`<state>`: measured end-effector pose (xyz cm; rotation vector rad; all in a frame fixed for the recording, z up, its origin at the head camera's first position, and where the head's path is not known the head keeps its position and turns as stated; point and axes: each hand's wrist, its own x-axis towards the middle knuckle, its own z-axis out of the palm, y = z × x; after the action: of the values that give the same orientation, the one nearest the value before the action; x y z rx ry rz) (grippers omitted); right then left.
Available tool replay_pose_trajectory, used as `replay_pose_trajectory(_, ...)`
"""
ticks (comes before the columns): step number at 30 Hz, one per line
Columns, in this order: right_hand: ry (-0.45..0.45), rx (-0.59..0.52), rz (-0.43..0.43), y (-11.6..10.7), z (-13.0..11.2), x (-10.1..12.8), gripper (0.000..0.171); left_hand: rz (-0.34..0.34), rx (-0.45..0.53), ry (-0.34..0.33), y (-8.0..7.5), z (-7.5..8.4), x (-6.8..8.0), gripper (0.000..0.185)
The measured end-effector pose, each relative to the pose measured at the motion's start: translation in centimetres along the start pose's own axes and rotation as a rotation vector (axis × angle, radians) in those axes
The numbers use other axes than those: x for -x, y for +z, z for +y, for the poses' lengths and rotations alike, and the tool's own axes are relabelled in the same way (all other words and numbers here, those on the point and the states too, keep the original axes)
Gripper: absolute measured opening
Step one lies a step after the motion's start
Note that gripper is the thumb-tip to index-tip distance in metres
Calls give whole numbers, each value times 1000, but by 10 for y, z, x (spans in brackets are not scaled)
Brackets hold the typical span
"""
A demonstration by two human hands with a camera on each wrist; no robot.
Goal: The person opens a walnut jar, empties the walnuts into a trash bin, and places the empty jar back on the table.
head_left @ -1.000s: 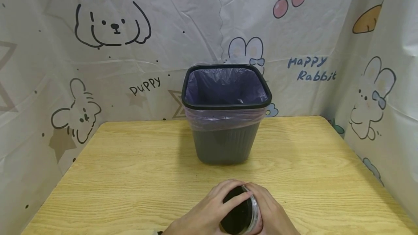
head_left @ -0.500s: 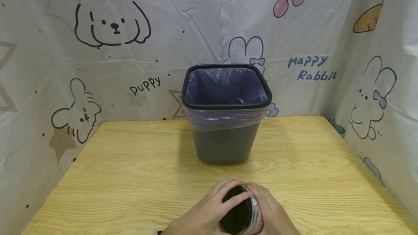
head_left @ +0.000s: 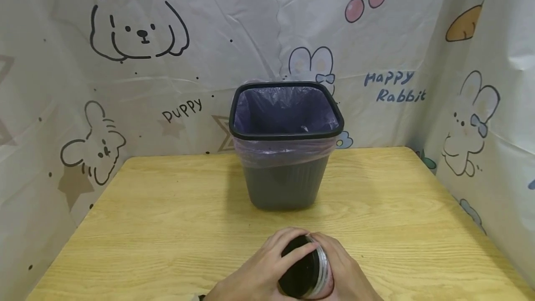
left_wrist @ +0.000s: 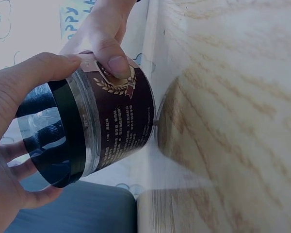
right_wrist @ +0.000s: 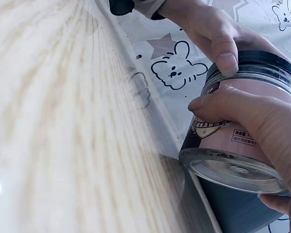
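Observation:
Both hands hold a tilted plastic jar with a black lid (head_left: 298,273) and a pink and dark brown label (left_wrist: 128,114). My left hand (head_left: 263,264) spans the lid, thumb on one side and fingers round the other. Round the jar's body curls my right hand (head_left: 351,271), its thumb (right_wrist: 216,107) pressed across the label. The clear base (right_wrist: 237,170) shows from below in the right wrist view, close over the wooden table (left_wrist: 233,121).
Behind the hands a grey trash bin (head_left: 286,185) with a purple liner bag (head_left: 284,147) stands on the table. A white cloth printed with cartoon animals (head_left: 234,22) hangs round the back and sides.
The whole head view has shifted slightly to the left, bin, cloth and hands alike. Both hands keep the same hold on the jar.

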<state>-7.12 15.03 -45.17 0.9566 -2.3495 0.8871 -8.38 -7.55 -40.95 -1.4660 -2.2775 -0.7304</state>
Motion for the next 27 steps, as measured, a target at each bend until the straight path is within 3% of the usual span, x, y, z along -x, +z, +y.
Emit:
replay_pose_trajectory(7,14,3,28,1,-2,0,107,-1,-18,-34,-6,-2,6,99)
replay_pose_trajectory(11,43,-9,25,2,-3,0,107,1,-2,-84,-8,-2,14,100)
replay_pose_trajectory(19,100,-32,-8,1,-3,5,109,26,-41,-106,-12,-7,29,107)
replay_pose_trajectory(23,99,-49,-14,-2,-2,3,109,22,-66,-160,-14,-9,35,113)
replay_pose_trajectory(27,89,-63,-14,-4,-2,1,109,-6,-108,-233,-16,-11,43,107)
